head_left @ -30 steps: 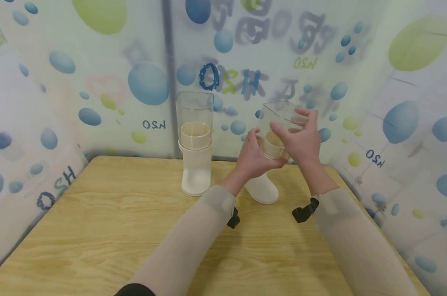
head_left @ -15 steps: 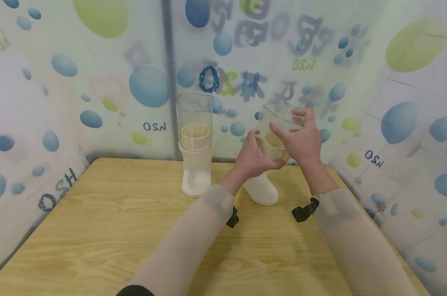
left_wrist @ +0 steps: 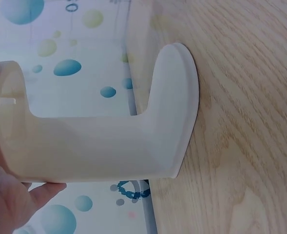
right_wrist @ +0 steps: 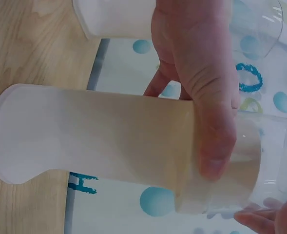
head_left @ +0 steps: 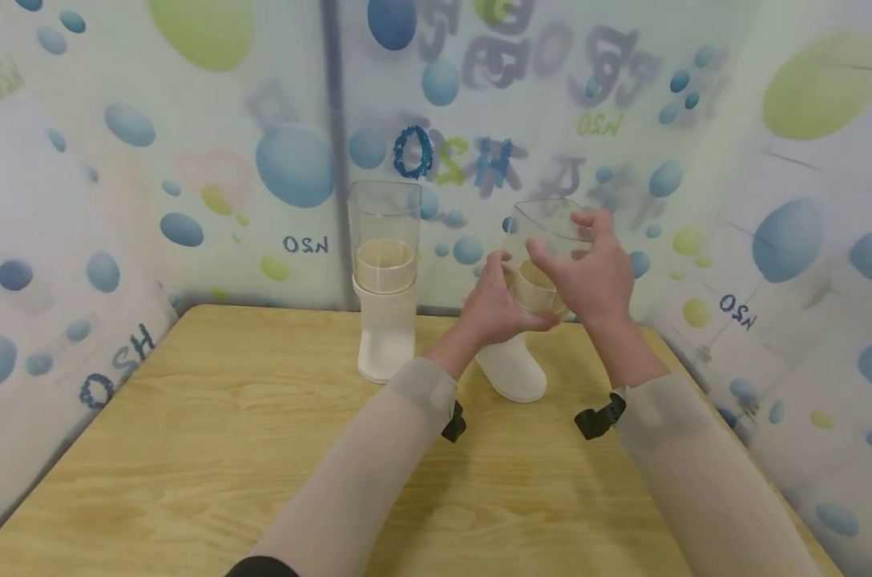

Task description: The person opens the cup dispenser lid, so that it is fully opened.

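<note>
My left hand (head_left: 495,311) grips the upper collar of a cream boot-shaped stand (head_left: 514,373), its thumb across the front in the right wrist view. That stand (left_wrist: 94,148) rests on its foot on the table. A clear, open-topped container (right_wrist: 279,146) sits over the stand's cream ring (head_left: 537,288). My right hand (head_left: 595,276) holds this container near its rim, thumb on the near side and fingers on the right. To the left stands a matching cream stand (head_left: 387,336), upright, with its own clear container (head_left: 385,200) on top and neither hand on it.
Beneath everything is a wood-grain table (head_left: 263,449), its back edge close to a curtain-like wall (head_left: 234,120) with blue and green ovals. A similar side wall (head_left: 804,336) borders the table on the right.
The head view has shifted slightly. Both hands keep their hold on the right stand and its clear container, with only a slight shift of the right hand's fingers.
</note>
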Available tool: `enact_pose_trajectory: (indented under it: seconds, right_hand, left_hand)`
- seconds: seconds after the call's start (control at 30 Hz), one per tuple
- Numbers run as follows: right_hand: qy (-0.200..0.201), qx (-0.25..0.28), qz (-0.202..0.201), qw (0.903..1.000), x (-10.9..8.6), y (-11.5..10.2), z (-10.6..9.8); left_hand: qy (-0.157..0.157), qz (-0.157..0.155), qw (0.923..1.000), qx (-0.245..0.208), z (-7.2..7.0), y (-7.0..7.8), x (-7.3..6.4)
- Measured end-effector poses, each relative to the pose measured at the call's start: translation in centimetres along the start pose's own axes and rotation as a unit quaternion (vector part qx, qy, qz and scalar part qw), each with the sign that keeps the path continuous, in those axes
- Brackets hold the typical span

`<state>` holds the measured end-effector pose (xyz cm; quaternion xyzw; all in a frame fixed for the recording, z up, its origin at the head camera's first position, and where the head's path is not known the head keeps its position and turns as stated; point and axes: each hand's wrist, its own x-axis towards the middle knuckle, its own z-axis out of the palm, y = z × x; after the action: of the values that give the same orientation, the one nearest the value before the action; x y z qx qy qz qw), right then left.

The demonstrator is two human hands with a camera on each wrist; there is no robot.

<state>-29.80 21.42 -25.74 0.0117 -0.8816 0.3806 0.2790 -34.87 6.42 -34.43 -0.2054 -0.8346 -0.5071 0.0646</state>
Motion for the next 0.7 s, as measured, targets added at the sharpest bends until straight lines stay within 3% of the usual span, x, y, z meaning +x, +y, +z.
enact_pose_trajectory:
  seconds: [0.1, 0.27, 0.47, 0.6, 0.7]
  right_hand:
    - [0.007, -0.015, -0.009, 0.9998, -0.10, -0.05, -0.16]
    - [-0.003, 0.033, 0.015, 0.9993, -0.22, -0.29, -0.65]
    - [-0.003, -0.011, -0.012, 0.9999, -0.34, -0.48, -0.82]
    - [-0.008, 0.006, 0.004, 0.9999, -0.38, -0.54, -0.89]
    - [-0.009, -0.010, 0.001, 0.9999, -0.54, -0.70, -0.73]
  left_hand:
    - [-0.005, 0.002, 0.9999, 0.011, 0.11, 0.05, 0.06]
    - [0.000, 0.003, 0.9998, 0.017, -0.09, 0.19, 0.04]
    - [-0.017, 0.010, 0.9997, 0.018, -0.33, 0.39, 0.05]
    - [-0.020, 0.010, 0.9996, 0.016, -0.44, 0.34, 0.02]
    - [-0.025, 0.007, 0.9995, 0.018, -0.61, 0.28, -0.06]
